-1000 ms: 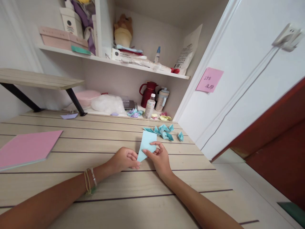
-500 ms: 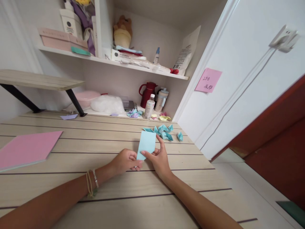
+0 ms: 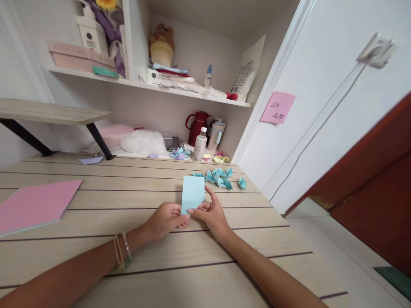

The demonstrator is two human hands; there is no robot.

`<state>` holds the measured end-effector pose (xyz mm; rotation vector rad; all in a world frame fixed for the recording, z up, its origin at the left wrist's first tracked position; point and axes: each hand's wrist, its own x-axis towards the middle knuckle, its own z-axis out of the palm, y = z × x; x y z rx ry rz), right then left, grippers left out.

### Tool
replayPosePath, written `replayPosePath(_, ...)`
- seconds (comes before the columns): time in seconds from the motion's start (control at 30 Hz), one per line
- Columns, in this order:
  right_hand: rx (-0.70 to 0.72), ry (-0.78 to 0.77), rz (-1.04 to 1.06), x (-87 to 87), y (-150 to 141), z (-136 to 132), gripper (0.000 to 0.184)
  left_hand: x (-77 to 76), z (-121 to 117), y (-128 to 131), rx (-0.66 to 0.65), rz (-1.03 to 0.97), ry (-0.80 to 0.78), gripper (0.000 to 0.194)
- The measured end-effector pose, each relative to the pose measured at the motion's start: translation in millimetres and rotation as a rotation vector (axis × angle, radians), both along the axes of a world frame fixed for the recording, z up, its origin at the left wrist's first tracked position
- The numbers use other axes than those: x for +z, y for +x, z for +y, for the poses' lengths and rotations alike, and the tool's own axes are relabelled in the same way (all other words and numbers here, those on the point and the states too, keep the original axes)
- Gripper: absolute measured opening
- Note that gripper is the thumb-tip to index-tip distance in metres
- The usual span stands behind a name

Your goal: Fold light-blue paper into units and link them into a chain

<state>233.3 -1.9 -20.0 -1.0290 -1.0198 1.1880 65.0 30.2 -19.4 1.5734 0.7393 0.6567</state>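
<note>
A light blue sheet of paper, rectangular and apparently folded, is held up between both hands over the wooden table. My left hand pinches its lower left corner, with the fingertips partly hidden. From the right side, my right hand grips the paper, thumb on the front near the bottom edge and fingers behind and along its side. Just beyond the paper lie several folded blue paper boats, with a single boat a little apart to their right.
At the left lies a stack of pink paper, with a purple paper piece behind it near a raised wooden stand. Along the back are a plastic bottle, a red jug and more folded papers.
The blue paper has swung slightly left and stands more upright. My right thumb has slid down toward its bottom edge. Both hands keep their hold.
</note>
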Motion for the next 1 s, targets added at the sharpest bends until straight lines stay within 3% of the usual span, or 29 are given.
replayPosePath(0.4,-0.013,-0.025,0.039,-5.2,3,3,0.092,1.6,0,0,0.010,0.013,-0.008,0.027)
replayPosePath(0.47,0.012,-0.037,0.061,-3.5,4,2,0.081,2.5,0,0,0.024,0.016,-0.030,0.026)
replayPosePath(0.6,0.114,-0.088,0.094,0.1,5,-2,0.037,3.3,-2,-3,0.040,0.007,-0.048,0.023)
replayPosePath(0.67,0.149,-0.111,0.125,1.8,6,-3,0.027,3.7,-3,-4,0.049,0.001,-0.051,0.022)
replayPosePath(1.0,0.214,-0.120,0.242,0.7,11,-2,0.026,1.2,1,-9,0.103,0.003,-0.072,0.026)
